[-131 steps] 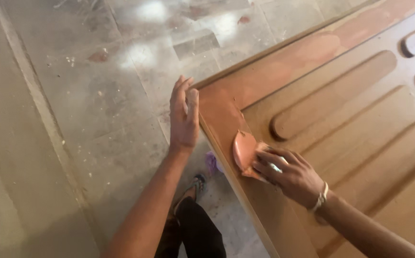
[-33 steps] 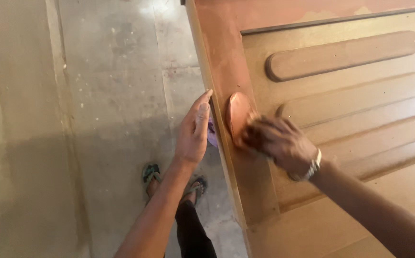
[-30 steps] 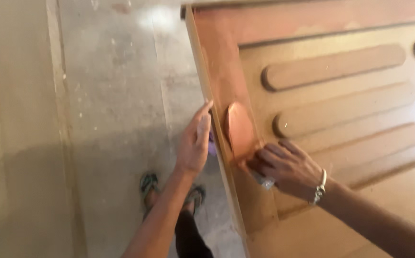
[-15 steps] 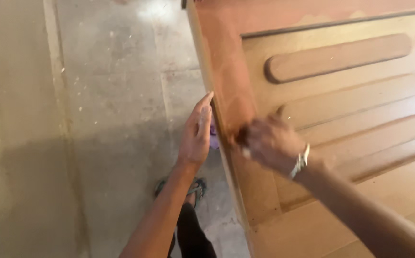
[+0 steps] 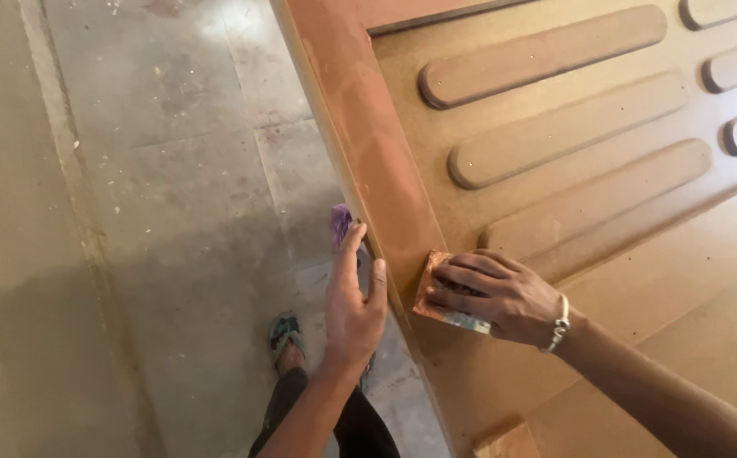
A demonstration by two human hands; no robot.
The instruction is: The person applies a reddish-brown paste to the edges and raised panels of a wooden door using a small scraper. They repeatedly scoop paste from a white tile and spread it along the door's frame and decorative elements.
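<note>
The right hand point(image 5: 495, 297) lies flat on the door panel point(image 5: 606, 254), fingers spread and pressed down on a piece of sandpaper point(image 5: 436, 293), which sits on the reddish frame strip point(image 5: 377, 161) at about five o'clock from the picture's centre, just beside the panel's left edge; a pale bracelet point(image 5: 559, 324) circles the wrist. The left hand point(image 5: 353, 305) is at seven o'clock from the sandpaper, fingers straight and close together, their tips resting against the outer edge of the panel, holding nothing. A small purple scrap point(image 5: 339, 222) shows at twelve o'clock from the left hand's fingertips, just beside the edge; whether it touches the wood I cannot tell. Raised rounded bars point(image 5: 546, 55) run across the panel toward one and two o'clock; below the left hand a sandalled foot point(image 5: 286, 335) stands on the dusty concrete floor point(image 5: 156, 170).
</note>
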